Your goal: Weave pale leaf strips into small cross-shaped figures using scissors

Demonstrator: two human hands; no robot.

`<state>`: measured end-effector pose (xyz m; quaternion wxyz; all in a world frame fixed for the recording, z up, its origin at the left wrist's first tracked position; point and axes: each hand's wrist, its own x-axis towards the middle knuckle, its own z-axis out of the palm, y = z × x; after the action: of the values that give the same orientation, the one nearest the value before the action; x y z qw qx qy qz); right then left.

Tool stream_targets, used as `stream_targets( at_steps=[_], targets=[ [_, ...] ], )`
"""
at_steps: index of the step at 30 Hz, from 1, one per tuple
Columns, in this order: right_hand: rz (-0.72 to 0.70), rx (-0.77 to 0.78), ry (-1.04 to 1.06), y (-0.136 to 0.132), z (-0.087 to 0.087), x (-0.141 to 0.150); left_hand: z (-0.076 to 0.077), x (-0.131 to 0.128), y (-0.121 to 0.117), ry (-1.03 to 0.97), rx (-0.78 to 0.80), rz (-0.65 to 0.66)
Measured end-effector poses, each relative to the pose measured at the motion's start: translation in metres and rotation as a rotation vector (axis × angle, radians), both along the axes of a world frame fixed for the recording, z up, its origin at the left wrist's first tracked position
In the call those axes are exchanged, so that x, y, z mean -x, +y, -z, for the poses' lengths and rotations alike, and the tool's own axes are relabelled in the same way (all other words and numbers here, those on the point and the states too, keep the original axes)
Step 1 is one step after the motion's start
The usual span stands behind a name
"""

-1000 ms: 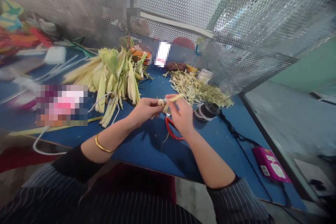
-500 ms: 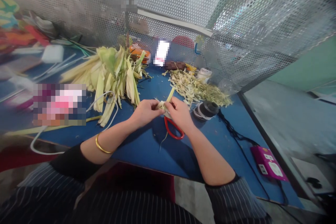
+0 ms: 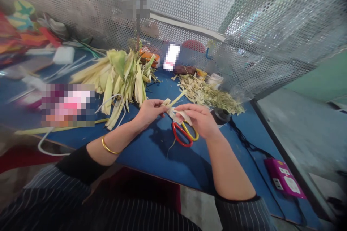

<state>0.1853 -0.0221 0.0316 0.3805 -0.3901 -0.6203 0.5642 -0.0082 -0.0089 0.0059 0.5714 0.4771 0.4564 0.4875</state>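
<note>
Between my hands is a pale piece of corn husk (image 3: 177, 112), folded, with a narrow greenish strip sticking up from it. My left hand (image 3: 152, 112) pinches its left end between thumb and fingers. On the right side, my right hand (image 3: 202, 118) holds a loose white flap of the same husk, fingers closed on it. Scissors (image 3: 182, 135) with one red and one yellow handle lie on the table just under my hands; their blades are mostly hidden. A black spool (image 3: 221, 116) stands right of my right hand, partly covered by it.
A heap of corn husks (image 3: 119, 75) lies left of centre, beside a white cable (image 3: 123, 115). Shredded husk bits (image 3: 208, 92) are piled at the back right. A purple power socket box (image 3: 286, 178) sits at the right. Perforated metal sheeting (image 3: 187, 0) borders the blue table (image 3: 151, 158).
My right hand has moved to the right, away from my left, drawing out a white husk flap. The yellow scissor handle now shows. The whole view has shifted slightly.
</note>
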Motion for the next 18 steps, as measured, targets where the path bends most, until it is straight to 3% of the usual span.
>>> stream_targets(
  at_steps=[3,8,13,18],
  targets=[
    [0.014,0.037,0.126,0.0,0.003,0.007,0.0,-0.002,-0.002,-0.011,-0.007,0.05],
    [0.335,-0.352,-0.132,0.0,0.006,0.016,0.008,-0.002,-0.002,0.047,-0.065,0.076],
    [0.329,-0.381,-0.238,0.0,0.009,0.019,0.006,-0.003,-0.002,0.065,-0.044,0.056],
    [0.295,-0.403,-0.474,-0.001,0.011,0.018,0.004,-0.004,-0.002,0.075,-0.009,0.051]
  ],
)
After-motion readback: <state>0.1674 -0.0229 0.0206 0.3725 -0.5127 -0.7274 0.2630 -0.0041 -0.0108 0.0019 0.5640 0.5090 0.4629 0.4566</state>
